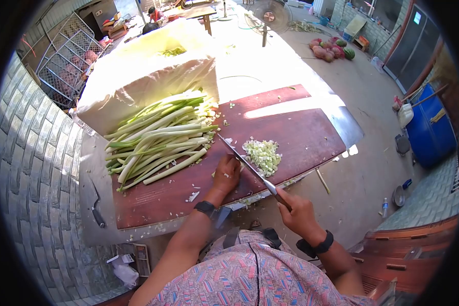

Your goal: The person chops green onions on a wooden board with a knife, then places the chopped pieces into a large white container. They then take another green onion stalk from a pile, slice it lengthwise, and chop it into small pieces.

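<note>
My right hand (296, 206) is closed round the handle of a long knife (250, 167), whose blade slants up and left across the red-brown cutting board (296, 132). Left of the blade, my left hand (227, 173) has its fingers curled down at the board; whatever they hold is mostly hidden, with a pale green bit showing beside the blade. A mound of chopped scallion (262, 156) lies on the board just right of the knife. Whole scallions (160, 137) are heaped on the board's left part, their stalks pointing left and right.
A cloth-covered box (148, 76) stands behind the heap. Another knife (96, 206) lies on the metal table (89, 168) at the left. A brick wall (41, 168) rises at the left. Beyond the table are a fan (268, 18), sacks (327, 50) and a blue barrel (433, 127).
</note>
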The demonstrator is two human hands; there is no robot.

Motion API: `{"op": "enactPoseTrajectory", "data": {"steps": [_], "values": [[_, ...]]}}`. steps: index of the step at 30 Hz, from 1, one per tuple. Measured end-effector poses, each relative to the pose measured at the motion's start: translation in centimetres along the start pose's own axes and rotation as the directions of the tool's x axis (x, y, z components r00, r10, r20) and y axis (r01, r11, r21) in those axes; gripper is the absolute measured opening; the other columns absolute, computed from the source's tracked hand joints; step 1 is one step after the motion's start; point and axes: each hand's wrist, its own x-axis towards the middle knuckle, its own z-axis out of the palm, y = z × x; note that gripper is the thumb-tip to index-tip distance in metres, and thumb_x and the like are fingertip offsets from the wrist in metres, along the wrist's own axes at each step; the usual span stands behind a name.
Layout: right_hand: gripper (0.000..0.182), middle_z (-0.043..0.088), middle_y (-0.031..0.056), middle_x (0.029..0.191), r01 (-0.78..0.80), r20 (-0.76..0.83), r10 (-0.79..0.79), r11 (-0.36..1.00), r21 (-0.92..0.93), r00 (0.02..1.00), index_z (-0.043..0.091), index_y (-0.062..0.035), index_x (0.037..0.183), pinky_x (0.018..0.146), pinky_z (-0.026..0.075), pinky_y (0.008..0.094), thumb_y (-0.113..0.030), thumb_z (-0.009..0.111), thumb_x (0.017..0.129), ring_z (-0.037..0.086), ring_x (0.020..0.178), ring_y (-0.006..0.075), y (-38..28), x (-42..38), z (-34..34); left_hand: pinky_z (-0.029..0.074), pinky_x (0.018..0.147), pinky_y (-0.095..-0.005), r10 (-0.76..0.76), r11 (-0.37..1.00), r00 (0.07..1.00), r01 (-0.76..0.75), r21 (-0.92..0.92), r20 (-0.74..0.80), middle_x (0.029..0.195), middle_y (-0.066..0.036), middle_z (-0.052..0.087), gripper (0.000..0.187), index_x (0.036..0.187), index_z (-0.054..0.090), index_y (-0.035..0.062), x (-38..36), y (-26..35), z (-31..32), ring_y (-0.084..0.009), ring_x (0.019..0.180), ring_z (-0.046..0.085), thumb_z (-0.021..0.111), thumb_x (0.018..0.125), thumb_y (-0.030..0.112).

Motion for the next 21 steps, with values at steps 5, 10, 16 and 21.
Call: {"op": "enactPoseTrajectory", "data": {"steps": [5,10,16,21], "values": [[0.046,0.061,0.0155,0.072,-0.048,0.068,0.047,0.999,0.002,0.997,0.060,-0.0165,0.127,0.058,0.048,0.0438,-0.013,0.067,0.082,0.061,0.065,0.0350,-1.0,0.1,-1.4,0.050,0.070,-0.0417,0.006,1.000,1.000,-0.006,-0.017,-0.015,0.089,-0.015,0.059,0.007,0.079,0.060,0.0027,0.0,0.0,0.0,-0.0363,0.082,0.059,0.066,0.075,0.001],[0.046,0.062,0.0183,0.076,-0.104,0.143,0.110,0.993,-0.054,0.984,0.060,-0.0149,0.127,0.060,0.049,0.0433,-0.011,0.066,0.082,0.062,0.068,0.0367,-0.4,3.0,2.1,0.049,0.073,-0.0420,0.000,1.000,1.000,0.000,0.025,0.014,0.089,-0.015,0.057,0.007,0.078,0.059,0.0026,0.1,-0.1,0.0,-0.0357,0.085,0.057,0.065,0.074,0.001],[0.047,0.062,0.0192,0.072,0.013,-0.036,-0.009,0.994,0.107,0.999,0.058,-0.0170,0.130,0.060,0.049,0.0475,-0.016,0.065,0.083,0.061,0.065,0.0388,2.8,5.9,6.8,0.047,0.076,-0.0408,0.022,0.999,1.000,-0.023,0.048,0.015,0.089,-0.014,0.055,0.011,0.078,0.058,0.0036,0.1,0.2,-0.3,-0.0340,0.087,0.055,0.066,0.071,0.000],[0.044,0.064,0.0226,0.081,-0.072,-0.068,0.086,0.980,0.187,0.994,0.059,-0.0111,0.128,0.065,0.050,0.0453,-0.013,0.064,0.084,0.064,0.074,0.0398,3.8,5.4,5.6,0.048,0.075,-0.0413,-0.018,0.999,1.000,0.019,0.032,-0.007,0.088,-0.015,0.056,0.010,0.077,0.057,0.0026,-0.1,1.1,-0.1,-0.0338,0.086,0.056,0.066,0.072,0.000]]}}
